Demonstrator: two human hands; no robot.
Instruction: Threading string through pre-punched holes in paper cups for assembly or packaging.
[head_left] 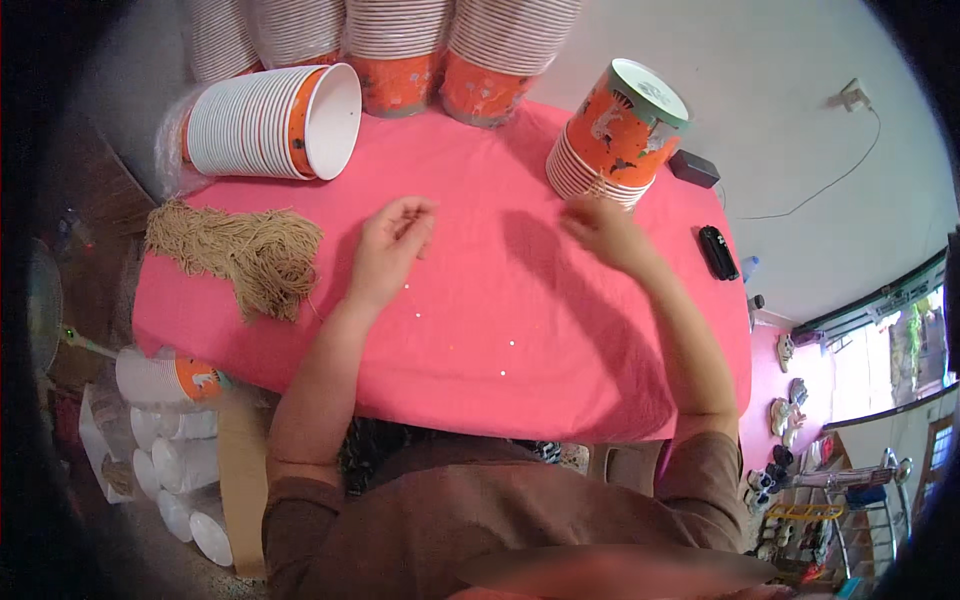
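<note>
My left hand (392, 245) is over the middle of the pink-covered table (450, 370), fingers loosely bent with the thumb apart from them. Nothing shows in it. To its left lies a loose bundle of tan twine (255, 255), with one thin strand trailing toward my left forearm. My right hand (603, 230) is closed in front of an upside-down stack of orange and white paper buckets (618, 130). A small tan wisp of twine (600, 186) shows just above its knuckles; whatever the fingers hold is hidden.
A plastic-sleeved stack of white buckets (250, 122) lies sideways at the back left. Several tall wrapped stacks (400, 60) stand behind. A dark box (694, 169) and a black object (717, 252) lie near the right edge. More wrapped buckets (180, 450) are below the table, left.
</note>
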